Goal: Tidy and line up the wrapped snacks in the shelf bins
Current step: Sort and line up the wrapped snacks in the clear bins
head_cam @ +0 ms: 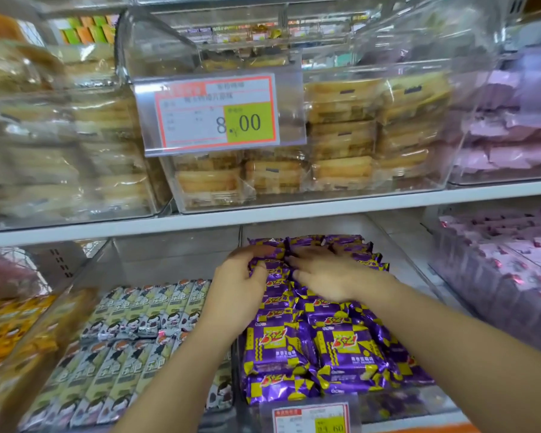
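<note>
Purple wrapped snacks (310, 348), in the lower-shelf bin (397, 260) at centre to lower right of the frame, lying in overlapping rows that run from the bin's front edge toward its back. The left hand (238, 285) holds the far-left packets, its fingers (244, 254) curled over them with the thumb on the near face, though blur hides the exact contact. The right hand (328, 276) lies flat on the packets just beside it, fingers (297, 260) straight and slightly spread. Judged from the layout, the front rows already sit fairly square, while the far rows under the hands and along the right edge are skewed and remain to be aligned. Left of this bin, green-and-grey snack bars (132, 339) stand in two orderly rows; pink packets (512, 270) fill the bin at right. On the upper shelf, a clear bin of wrapped cakes (341, 145) carries a price tag (216, 114)
</note>
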Demonstrator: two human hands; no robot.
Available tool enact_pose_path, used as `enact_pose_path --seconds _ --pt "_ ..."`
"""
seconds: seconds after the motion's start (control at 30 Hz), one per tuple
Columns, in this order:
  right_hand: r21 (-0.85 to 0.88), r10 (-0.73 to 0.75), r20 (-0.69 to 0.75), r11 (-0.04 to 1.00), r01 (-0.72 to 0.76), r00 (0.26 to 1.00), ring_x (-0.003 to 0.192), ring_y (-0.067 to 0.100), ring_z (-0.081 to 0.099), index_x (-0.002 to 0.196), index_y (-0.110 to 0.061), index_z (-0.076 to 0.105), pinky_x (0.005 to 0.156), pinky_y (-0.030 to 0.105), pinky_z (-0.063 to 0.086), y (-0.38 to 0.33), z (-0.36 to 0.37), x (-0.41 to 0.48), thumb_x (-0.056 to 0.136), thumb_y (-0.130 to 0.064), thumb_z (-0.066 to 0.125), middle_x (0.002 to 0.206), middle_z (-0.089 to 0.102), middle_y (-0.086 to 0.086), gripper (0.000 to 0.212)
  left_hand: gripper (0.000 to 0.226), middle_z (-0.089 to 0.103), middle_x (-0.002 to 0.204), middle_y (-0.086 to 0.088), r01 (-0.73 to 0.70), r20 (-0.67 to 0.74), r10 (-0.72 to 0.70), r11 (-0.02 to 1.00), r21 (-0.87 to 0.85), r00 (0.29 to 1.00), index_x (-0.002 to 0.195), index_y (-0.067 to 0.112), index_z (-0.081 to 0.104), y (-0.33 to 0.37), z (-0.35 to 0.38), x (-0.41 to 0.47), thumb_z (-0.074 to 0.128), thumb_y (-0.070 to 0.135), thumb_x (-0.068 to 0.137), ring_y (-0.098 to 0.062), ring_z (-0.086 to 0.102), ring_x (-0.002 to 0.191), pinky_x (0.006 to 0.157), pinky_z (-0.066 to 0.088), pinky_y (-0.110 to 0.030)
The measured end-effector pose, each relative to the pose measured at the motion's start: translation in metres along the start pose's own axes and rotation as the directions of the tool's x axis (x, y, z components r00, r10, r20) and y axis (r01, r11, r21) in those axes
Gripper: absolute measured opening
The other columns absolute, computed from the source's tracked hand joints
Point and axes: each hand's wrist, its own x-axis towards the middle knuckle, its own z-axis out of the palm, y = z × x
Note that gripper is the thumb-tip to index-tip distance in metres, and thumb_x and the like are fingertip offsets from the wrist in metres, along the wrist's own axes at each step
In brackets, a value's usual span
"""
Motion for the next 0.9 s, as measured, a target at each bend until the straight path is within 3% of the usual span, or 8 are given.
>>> enact_pose_path --seconds 0.13,0.3,0.4,0.53,0.63,0.77,0.83,0.9 --pt "0.075 -0.042 0.040 0.996 0.039 0.998 0.146 0.018 -0.003 0.150 -0.031 0.011 0.116 0.050 -0.008 -0.005 0.003 0.004 0.101 -0.043 0.016 0.159 -0.003 -0.008 0.051 0.028 0.066 0.080 0.000 0.015 0.029 -0.015 1.000 0.008 0.999 0.101 0.036 0.061 0.003 -0.002 -0.004 0.046 0.013 0.096 -0.004 0.044 0.038 0.040 0.030 -0.017" --pt "0.060 0.022 0.055 0.998 -0.025 0.998 0.146 0.019 -0.001 0.151 -0.023 0.009 0.118 0.044 -0.002 0.014 -0.008 -0.024 0.102 -0.041 0.015 0.159 -0.002 -0.002 0.053 0.027 0.058 0.105 0.017 -0.002 0.105 -0.015 0.986 0.169 0.994 0.118 0.032 0.062 0.008 -0.008 -0.004 0.047 0.021 0.098 -0.018 0.063 0.080 0.073 0.048 -0.025" --pt "0.042 -0.012 0.188 0.999 0.004 0.982 0.146 0.020 -0.010 0.151 -0.030 -0.001 0.116 0.048 -0.009 0.009 0.003 -0.036 0.102 -0.042 0.014 0.158 -0.012 -0.001 0.052 0.028 0.066 0.108 0.010 -0.031 0.119 0.005 0.975 0.219 0.993 0.119 0.033 0.062 0.011 -0.010 -0.006 0.047 0.022 0.098 -0.011 0.064 0.071 0.063 0.046 -0.025" --pt "0.073 -0.028 0.168 0.997 0.016 0.985 0.145 0.018 -0.014 0.148 -0.042 0.002 0.113 0.052 -0.014 0.006 0.002 -0.037 0.101 -0.045 0.013 0.158 -0.013 -0.006 0.048 0.029 0.059 0.101 0.016 -0.029 0.109 0.003 0.970 0.241 0.994 0.120 0.031 0.063 0.016 -0.011 -0.009 0.047 0.020 0.098 -0.016 0.061 0.083 0.059 0.041 -0.030" --pt "0.111 -0.027 0.103 0.994 0.015 0.994 0.145 0.014 -0.011 0.150 -0.036 0.006 0.116 0.044 -0.011 0.013 -0.009 -0.053 0.101 -0.044 0.012 0.158 -0.008 -0.009 0.049 0.029 0.067 0.107 0.001 -0.082 0.139 0.042 0.953 0.291 0.989 0.119 0.031 0.063 0.016 -0.018 -0.015 0.049 0.019 0.096 -0.019 0.061 0.095 0.086 0.046 -0.036" --pt "0.185 -0.056 0.163 0.982 0.025 0.985 0.145 0.009 -0.009 0.151 -0.028 0.003 0.118 0.038 -0.005 0.003 -0.011 -0.096 0.096 -0.056 0.014 0.157 -0.008 -0.013 0.063 0.031 0.055 0.126 0.018 -0.232 0.258 0.138 0.896 0.379 0.956 0.125 0.037 0.057 0.017 -0.028 -0.038 0.042 0.033 0.098 -0.006 0.048 0.121 0.115 0.019 -0.049" --pt "0.173 -0.090 0.130 0.983 0.067 0.987 0.145 0.008 -0.010 0.150 -0.031 -0.002 0.118 0.039 -0.004 -0.012 0.000 -0.115 0.093 -0.060 0.014 0.157 -0.010 -0.013 0.066 0.053 0.042 0.141 0.024 -0.323 0.390 0.120 0.797 0.511 0.913 0.137 0.042 0.042 0.019 -0.027 -0.054 0.018 0.057 0.093 -0.001 0.032 0.134 0.118 0.003 -0.046" --pt "0.158 -0.100 0.047 0.983 0.091 0.994 0.145 0.007 -0.006 0.150 -0.034 -0.001 0.118 0.040 -0.003 -0.022 0.014 -0.123 0.093 -0.063 0.014 0.157 -0.006 -0.014 0.066 0.074 0.037 0.145 0.023 -0.403 0.446 0.115 0.661 0.633 0.888 0.142 0.043 0.035 0.017 -0.021 -0.067 -0.001 0.063 0.080 -0.006 0.029 0.138 0.117 0.002 -0.054"
